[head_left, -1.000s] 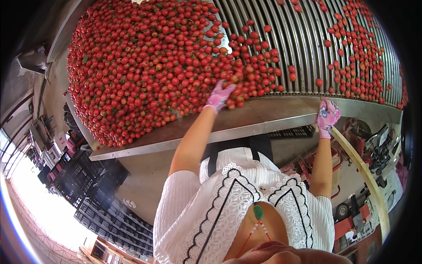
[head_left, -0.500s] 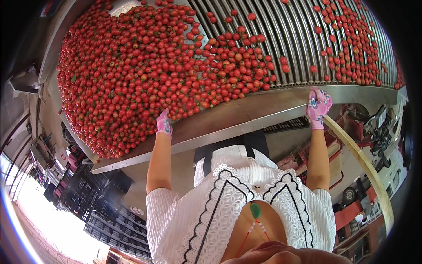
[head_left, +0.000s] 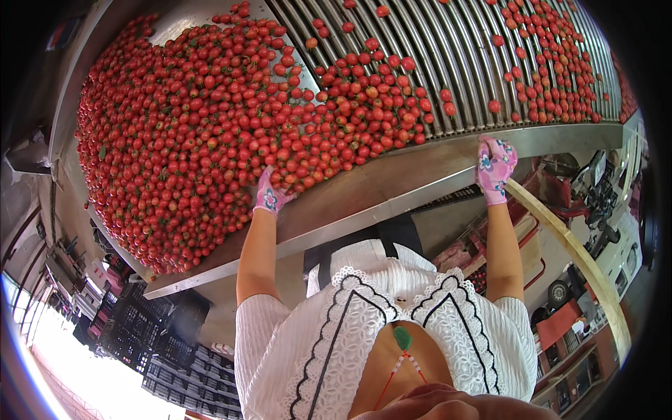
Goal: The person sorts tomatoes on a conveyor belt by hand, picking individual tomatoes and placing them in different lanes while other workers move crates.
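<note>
My left hand, in a pink flowered glove, is at the near edge of a heap of small red tomatoes. Its thumb stands apart from the fingers, and the fingertips are partly lost among the fruit. At the right, my right hand, gloved alike, is curled over the metal rim of the sorting table. No tomato shows in it. The heap lies on a sheet-metal tray and spreads rightward onto metal rollers.
More tomatoes lie in rows on the rollers at the far right. Black crates are stacked at lower left. A pale curved bar runs below my right hand. Behind it stand a red-framed machine and a white vehicle.
My left hand has turned, its thumb and fingers now spread against the tomatoes. My right hand stays on the rim. The whole view has shifted slightly.
</note>
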### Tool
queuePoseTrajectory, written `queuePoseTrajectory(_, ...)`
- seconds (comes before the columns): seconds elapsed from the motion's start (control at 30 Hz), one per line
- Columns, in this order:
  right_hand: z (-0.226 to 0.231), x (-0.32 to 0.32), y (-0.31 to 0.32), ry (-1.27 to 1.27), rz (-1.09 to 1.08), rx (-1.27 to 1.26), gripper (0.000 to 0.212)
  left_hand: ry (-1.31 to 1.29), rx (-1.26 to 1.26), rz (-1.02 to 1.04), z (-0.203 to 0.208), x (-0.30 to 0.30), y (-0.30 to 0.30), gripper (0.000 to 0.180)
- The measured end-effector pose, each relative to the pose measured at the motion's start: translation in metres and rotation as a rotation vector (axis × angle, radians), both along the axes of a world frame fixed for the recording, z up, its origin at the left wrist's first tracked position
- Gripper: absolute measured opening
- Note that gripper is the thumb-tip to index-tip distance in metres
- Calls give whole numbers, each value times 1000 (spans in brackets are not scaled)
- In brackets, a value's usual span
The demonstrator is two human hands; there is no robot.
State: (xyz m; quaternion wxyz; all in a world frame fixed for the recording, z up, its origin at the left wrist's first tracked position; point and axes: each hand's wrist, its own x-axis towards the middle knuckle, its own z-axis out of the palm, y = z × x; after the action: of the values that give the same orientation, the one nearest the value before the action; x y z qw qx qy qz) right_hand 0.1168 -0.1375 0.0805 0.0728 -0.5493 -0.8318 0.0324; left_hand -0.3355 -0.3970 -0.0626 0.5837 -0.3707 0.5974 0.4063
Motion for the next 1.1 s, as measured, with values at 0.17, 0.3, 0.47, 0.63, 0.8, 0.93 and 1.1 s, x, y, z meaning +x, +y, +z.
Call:
queuePoseTrajectory(0.17, 8, -4, 4, 40, 2, -5, 9, -240, 190, -89, -4, 24, 42, 54)
queuePoseTrajectory(0.3, 8, -15, 2, 7, 6, -6, 8, -166, 186, -240, -7, 39, 73, 61)
queuePoseTrajectory(0.47, 5, -12, 1, 56, 12, 10, 8, -135, 274, -223, -29, 48, 82, 60)
queuePoseTrajectory(0.63, 6, -14, 0, 51, 14, -2, 8, -177, 233, -118, -32, 68, 107, 55)
queuePoseTrajectory(0.8, 8, -15, 0, 59, -1, -17, 9, -198, 304, -172, -25, 85, 136, 57)
queuePoseTrajectory(0.93, 15, -13, 1, 56, -7, -42, 9, -191, 305, -181, -8, 98, 164, 57)
queuePoseTrajectory(1.1, 18, -14, 2, 62, 16, -14, 8, -142, 462, -44, -51, 97, 184, 51)
